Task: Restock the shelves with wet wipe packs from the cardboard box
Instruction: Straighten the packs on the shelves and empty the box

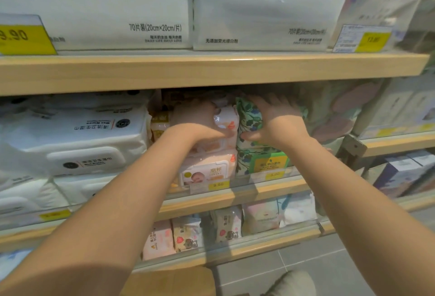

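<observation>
Both my hands reach into the middle shelf (235, 195). My left hand (197, 121) grips the top peach-and-white wet wipe pack (227, 120), which lies on another peach pack (209, 169) with a baby picture. My right hand (274, 121) lies on the top green floral wet wipe pack (249, 119), fingers spread over it and thumb against its front. That pack sits on a green-lidded floral pack (263, 160). A corner of the cardboard box (169, 281) shows at the bottom, under my left arm.
Large white wet wipe packs (75, 135) fill the shelf's left side. White facial towel packs (259, 8) stand on the upper shelf (211, 69). Small pastel packs (188, 234) line the lower shelf. Floral packs (341, 109) sit to the right. Grey tiled floor (317, 258) lies below.
</observation>
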{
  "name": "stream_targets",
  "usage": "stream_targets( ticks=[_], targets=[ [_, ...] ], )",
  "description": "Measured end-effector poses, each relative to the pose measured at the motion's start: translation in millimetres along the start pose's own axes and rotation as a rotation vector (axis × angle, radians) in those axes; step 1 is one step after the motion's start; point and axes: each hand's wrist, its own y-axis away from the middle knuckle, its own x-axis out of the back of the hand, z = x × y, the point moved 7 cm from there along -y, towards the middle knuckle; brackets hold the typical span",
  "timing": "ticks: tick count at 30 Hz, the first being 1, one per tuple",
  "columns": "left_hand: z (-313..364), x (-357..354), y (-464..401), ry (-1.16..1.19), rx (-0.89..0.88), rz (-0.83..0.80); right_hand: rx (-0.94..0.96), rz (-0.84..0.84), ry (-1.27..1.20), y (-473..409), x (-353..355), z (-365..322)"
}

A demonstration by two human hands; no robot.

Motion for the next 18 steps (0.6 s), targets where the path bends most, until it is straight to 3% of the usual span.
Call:
stream_targets(
  ticks=[4,10,14,18],
  targets=[
    [3.2,-5.2,-3.9,-0.007,-0.014,-0.021,0.019,0.029,0.008,1.7,0.2,-1.8],
    [11.3,-2.2,7.4,-0.198,-0.017,0.049,0.037,-0.042,-0.014,3.5,-0.1,-3.8],
    [14.0,5.3,34.1,0.008,-0.001,0.016,0.047,-0.087,-0.097,17.4,16.0,-9.3],
    [8.9,40.9,112.3,0.009,-0.284,0.377,0.123,0.022,-0.095,57.4,27.0,-43.8]
  ],
)
